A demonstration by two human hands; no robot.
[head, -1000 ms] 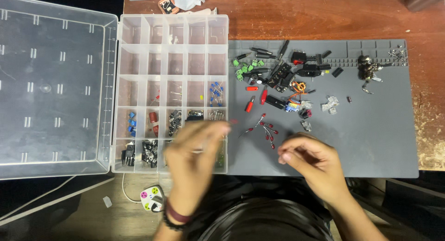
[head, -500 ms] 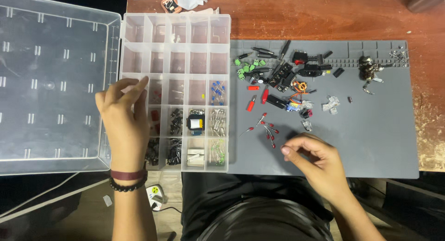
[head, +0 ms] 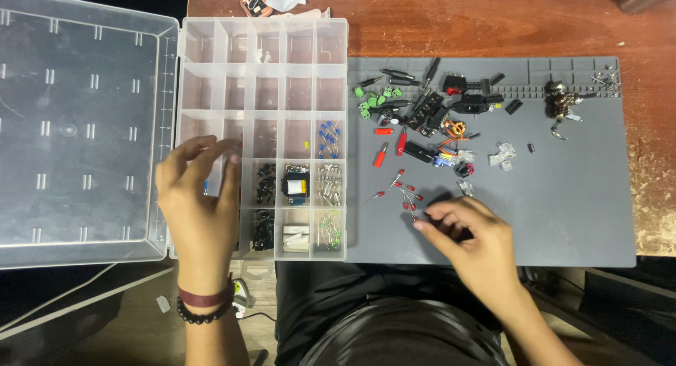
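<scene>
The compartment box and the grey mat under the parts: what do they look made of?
The compartment box looks like clear hard plastic: the wood shows through its glossy walls. The grey mat looks like matte silicone or rubber, hedged: dull, with moulded slots along its top edge. The table looks like reddish wood.

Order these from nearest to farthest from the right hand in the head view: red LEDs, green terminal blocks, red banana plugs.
From the right hand:
1. Red LEDs, just up-left of its fingertips.
2. Red banana plugs, higher on the mat.
3. Green terminal blocks, near the mat's top-left corner.

Bare grey mat right of the hand; cluttered parts above.
</scene>
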